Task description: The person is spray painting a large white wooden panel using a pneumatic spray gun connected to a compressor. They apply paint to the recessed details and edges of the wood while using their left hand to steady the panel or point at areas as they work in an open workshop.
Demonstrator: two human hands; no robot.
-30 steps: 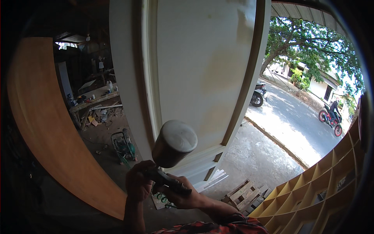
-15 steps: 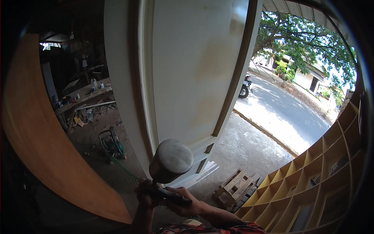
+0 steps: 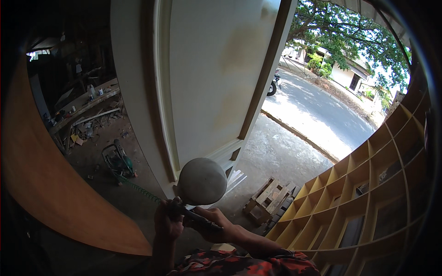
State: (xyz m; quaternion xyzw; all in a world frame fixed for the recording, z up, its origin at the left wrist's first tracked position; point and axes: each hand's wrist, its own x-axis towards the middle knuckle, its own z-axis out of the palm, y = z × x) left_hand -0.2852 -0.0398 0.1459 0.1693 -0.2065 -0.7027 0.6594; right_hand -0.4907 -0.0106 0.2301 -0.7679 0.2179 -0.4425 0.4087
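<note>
Fingers (image 3: pixel 209 212) on one gun (image 3: pixel 201 219)

I see the right hand (image 3: pixel 217 230) curled closed round it; the left hand (image 3: pixel 168 221) bends at its other end, grip hidden from me. Just above the fingers sits one cup (image 3: pixel 202 181); beyond them, one panel (image 3: pixel 207 83).

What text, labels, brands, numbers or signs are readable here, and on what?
None readable.
Spray gun and its grey cup: no lettering visible.
Pale door panel: stains only, no lettering.
Containers on the workbench: too small to tell if labelled.
Green machine: too small and dark to read any marking.
</note>
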